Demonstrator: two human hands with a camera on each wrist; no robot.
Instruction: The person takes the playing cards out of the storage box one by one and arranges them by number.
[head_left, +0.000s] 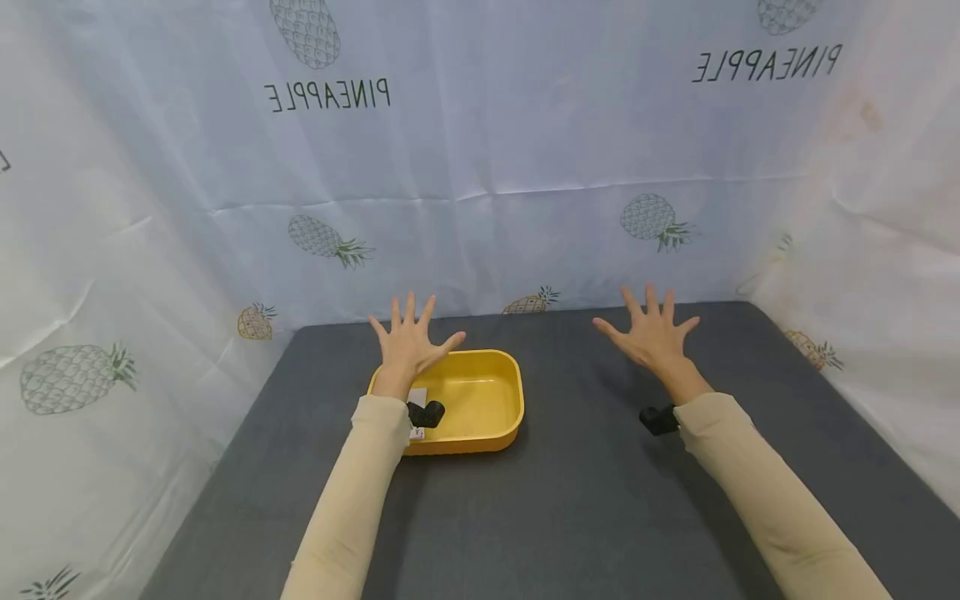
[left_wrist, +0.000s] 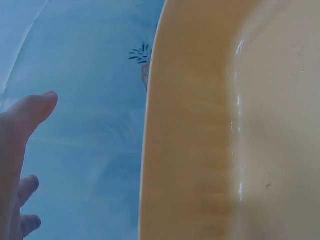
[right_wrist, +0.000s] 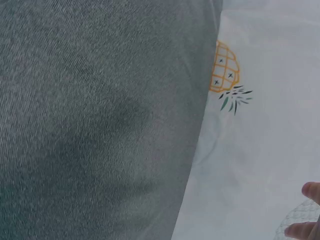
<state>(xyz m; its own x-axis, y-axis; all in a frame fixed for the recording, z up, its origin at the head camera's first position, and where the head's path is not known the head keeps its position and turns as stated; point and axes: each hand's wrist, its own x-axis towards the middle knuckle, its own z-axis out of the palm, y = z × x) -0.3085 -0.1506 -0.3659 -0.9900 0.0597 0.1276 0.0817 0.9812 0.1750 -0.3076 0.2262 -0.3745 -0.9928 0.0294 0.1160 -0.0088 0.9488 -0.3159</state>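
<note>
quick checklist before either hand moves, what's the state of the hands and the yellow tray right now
1. Left hand holds nothing, fingers spread: ok.
2. Right hand holds nothing, fingers spread: ok.
3. Yellow tray sits upright and flat on the grey table: ok.
4. Tray interior free of things: ok for the part in view; the near left corner is hidden behind the left wrist, cannot tell.
5. Left hand is over the tray's far left rim; touching it or apart: cannot tell.
6. Table under the right hand is bare in the right wrist view: ok.
</note>
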